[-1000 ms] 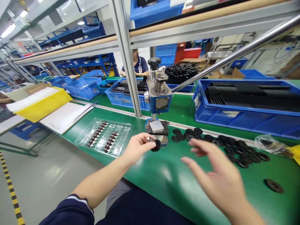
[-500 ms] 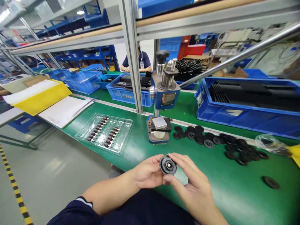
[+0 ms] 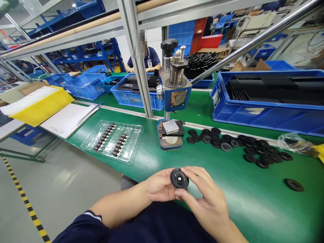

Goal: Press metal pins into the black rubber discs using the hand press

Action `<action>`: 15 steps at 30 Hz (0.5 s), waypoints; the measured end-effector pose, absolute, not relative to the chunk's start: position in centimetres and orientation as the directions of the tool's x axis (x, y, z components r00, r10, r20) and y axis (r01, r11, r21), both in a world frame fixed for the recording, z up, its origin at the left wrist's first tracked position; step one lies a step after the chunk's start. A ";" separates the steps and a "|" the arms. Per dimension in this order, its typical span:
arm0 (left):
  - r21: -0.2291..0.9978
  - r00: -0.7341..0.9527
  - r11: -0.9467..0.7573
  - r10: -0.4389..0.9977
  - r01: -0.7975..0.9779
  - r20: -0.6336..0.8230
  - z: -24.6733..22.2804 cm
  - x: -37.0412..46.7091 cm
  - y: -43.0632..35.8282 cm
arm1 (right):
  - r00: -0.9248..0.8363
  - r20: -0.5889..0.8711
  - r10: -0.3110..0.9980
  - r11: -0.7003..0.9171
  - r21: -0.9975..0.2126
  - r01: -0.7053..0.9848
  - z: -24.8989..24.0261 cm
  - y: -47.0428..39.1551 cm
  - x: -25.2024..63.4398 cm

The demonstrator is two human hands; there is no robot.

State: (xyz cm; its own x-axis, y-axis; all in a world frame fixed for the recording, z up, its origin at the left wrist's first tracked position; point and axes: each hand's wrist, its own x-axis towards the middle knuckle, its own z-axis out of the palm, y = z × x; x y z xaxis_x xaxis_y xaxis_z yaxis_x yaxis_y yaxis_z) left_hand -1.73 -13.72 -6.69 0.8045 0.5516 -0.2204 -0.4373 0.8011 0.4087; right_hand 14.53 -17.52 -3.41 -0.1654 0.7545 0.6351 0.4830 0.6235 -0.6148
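Between my two hands, over the near edge of the green workbench (image 3: 148, 162), is a round black plastic wheel (image 3: 179, 178) with a small pale metal piece at its centre. My left hand (image 3: 160, 189) is closed on its left side, with the fingers partly hidden behind and below it. Thumb and fingers of my right hand (image 3: 206, 194) pinch the wheel's right edge. Straight ahead stands a blue press (image 3: 176, 98) with a metal block (image 3: 170, 127) on its base. Several loose black wheels (image 3: 226, 146) lie right of the press, and one single wheel (image 3: 294, 185) lies farther right.
A clear plastic tray (image 3: 134, 148) holds rows of small brown parts with pale shafts (image 3: 117, 148). Blue bins (image 3: 265, 116) with black parts line the back. A metal post (image 3: 141, 84) rises beside the press. Across the bench sits a person (image 3: 152, 60). A clear bag (image 3: 295, 143) lies at right.
The view has shifted slightly, so the press and bins sit a little higher and further left. The wheel stays in both hands, its face turned slightly more toward me.
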 end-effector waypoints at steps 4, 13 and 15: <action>0.419 0.817 0.803 0.539 -0.424 -0.205 -6.9 -1.8 -13.7 | -0.174 0.619 0.765 0.616 -0.627 0.476 -3.7 -17.7 14.5; 0.429 0.811 0.804 0.538 -0.412 -0.229 -7.4 -1.9 -13.7 | -0.189 0.624 0.758 0.629 -0.622 0.466 -4.1 -17.8 14.5; 0.428 0.810 0.802 0.541 -0.416 -0.227 -7.5 -1.9 -13.7 | -0.192 0.633 0.750 0.638 -0.617 0.461 -4.2 -17.9 14.6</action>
State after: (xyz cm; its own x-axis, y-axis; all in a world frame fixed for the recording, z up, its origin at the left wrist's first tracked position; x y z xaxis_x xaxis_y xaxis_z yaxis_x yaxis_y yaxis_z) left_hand -1.91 -13.66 -7.52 0.8097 0.5412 -0.2269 -0.4162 0.8022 0.4281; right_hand 14.57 -17.86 -4.16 -0.1920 0.7503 0.6326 0.4610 0.6380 -0.6168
